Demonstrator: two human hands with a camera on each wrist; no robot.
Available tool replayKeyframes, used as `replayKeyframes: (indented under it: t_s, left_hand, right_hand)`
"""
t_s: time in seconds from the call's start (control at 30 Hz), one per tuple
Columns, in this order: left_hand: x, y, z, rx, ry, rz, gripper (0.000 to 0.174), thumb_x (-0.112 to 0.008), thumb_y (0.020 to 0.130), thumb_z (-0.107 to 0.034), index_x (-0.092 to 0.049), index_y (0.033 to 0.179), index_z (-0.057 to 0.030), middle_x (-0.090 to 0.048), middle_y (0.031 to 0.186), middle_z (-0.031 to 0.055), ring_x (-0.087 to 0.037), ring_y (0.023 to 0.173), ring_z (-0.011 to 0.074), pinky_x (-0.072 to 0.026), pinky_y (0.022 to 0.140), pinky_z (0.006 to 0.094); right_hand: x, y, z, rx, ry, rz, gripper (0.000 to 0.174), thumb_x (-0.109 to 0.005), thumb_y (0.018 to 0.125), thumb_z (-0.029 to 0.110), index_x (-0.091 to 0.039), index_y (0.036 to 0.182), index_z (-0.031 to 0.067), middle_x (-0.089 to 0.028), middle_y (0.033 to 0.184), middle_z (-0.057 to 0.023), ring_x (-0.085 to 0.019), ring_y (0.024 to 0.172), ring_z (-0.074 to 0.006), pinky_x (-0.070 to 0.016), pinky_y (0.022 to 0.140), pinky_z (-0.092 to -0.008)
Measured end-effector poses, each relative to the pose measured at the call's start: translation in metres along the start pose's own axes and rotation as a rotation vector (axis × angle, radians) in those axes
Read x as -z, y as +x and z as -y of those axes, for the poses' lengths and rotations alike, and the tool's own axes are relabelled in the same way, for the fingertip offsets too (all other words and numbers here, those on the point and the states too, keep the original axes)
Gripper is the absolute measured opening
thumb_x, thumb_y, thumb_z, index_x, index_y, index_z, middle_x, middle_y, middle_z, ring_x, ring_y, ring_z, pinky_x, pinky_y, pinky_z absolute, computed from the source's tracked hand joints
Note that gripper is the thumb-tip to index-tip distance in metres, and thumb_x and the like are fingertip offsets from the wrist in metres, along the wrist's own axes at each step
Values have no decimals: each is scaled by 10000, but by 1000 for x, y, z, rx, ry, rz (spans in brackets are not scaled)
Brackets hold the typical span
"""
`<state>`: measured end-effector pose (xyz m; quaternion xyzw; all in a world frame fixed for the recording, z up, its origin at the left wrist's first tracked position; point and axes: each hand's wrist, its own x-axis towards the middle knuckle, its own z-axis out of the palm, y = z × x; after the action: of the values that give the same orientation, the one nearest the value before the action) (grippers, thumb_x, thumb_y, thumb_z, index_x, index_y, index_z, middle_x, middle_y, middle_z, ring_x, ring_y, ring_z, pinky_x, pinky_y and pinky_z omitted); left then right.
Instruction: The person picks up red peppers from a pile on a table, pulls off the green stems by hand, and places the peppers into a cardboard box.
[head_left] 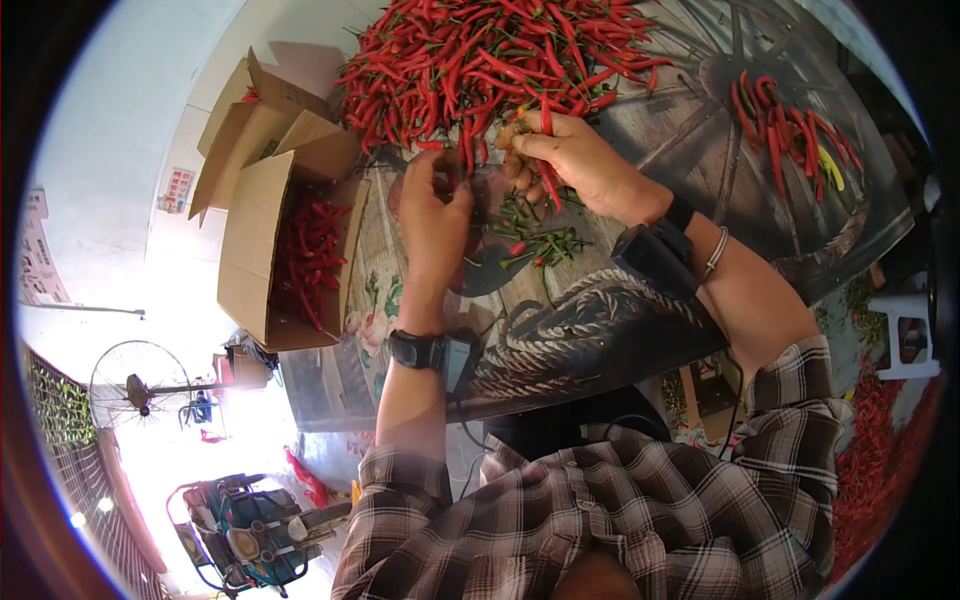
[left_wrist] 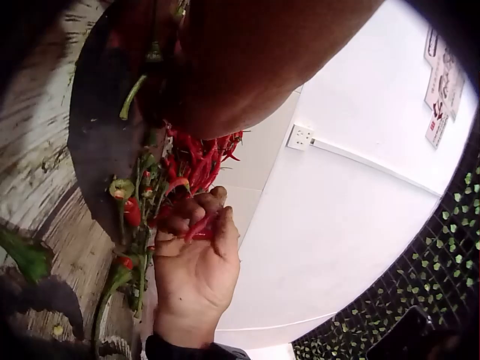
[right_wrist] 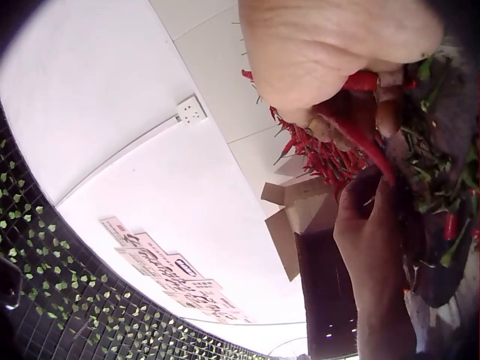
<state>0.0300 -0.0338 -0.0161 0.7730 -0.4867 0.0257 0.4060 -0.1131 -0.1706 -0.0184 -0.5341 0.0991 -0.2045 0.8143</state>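
A large heap of red chillies (head_left: 470, 60) lies at the far side of the table. My right hand (head_left: 590, 165) grips red chillies; one (right_wrist: 360, 139) sticks out between its fingers, its tip pointing towards the left hand. Bent fingers of my left hand (head_left: 435, 225) are at the near edge of the heap, close beside a chilli (head_left: 468, 150); I cannot tell whether they pinch it. Below both hands lie green stems (head_left: 550, 247) with some red bits. In the left wrist view the right hand (left_wrist: 196, 262) shows its palm, fingers curled round red chilli.
An open cardboard box (head_left: 250, 250) of red chillies stands left, with another box (head_left: 250, 120) behind it. A smaller chilli group (head_left: 775, 125) with a yellow-green one lies right. The tabletop has a printed cover (head_left: 560, 340). A fan (head_left: 140, 385) and a plastic stool (head_left: 905, 335) stand off the table.
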Motion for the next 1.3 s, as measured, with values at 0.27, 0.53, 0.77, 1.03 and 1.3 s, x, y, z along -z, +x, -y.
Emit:
replayKeyframes:
  t_s: [0.27,0.53,0.77,1.03,1.3]
  left_hand:
    - [-6,-6,-37,89,-685,25,532,-649,787,73,-416,1258,-9,-488,1162,68,-565,904,118,-488,775,247]
    - [-11,-9,-38,117,-702,119,410,-653,805,32,-490,1180,7,-561,1049,53,-566,787,80,-479,693,214]
    - [-11,-12,-36,253,-603,279,134,-649,856,-89,-626,936,16,-614,751,-26,-533,689,27,-431,624,182]
    - [-1,-13,-45,-144,-225,288,102,-629,835,-39,-618,870,56,-600,761,74,-558,692,127,-439,637,258]
    - [7,-12,-45,163,-283,347,102,-645,830,-52,-634,875,39,-638,802,88,-592,749,116,-448,663,242]
  right_hand:
    - [-2,-2,7,-41,-2,44,158,-550,924,205,-574,945,49,-483,656,40,-392,464,-21,-282,381,-186]
    - [-5,-5,4,3,42,-8,157,-617,879,220,-605,877,63,-566,693,26,-408,492,-27,-264,396,-198]
    - [-3,-3,5,12,95,-50,161,-605,890,224,-595,887,64,-572,728,19,-410,506,-25,-280,404,-193]
    - [-1,-3,3,-68,195,17,241,-570,914,301,-579,830,76,-530,675,31,-393,473,-32,-271,389,-182]
    - [3,0,9,-39,277,-87,248,-558,899,301,-566,786,81,-525,656,15,-421,487,-53,-275,388,-205]
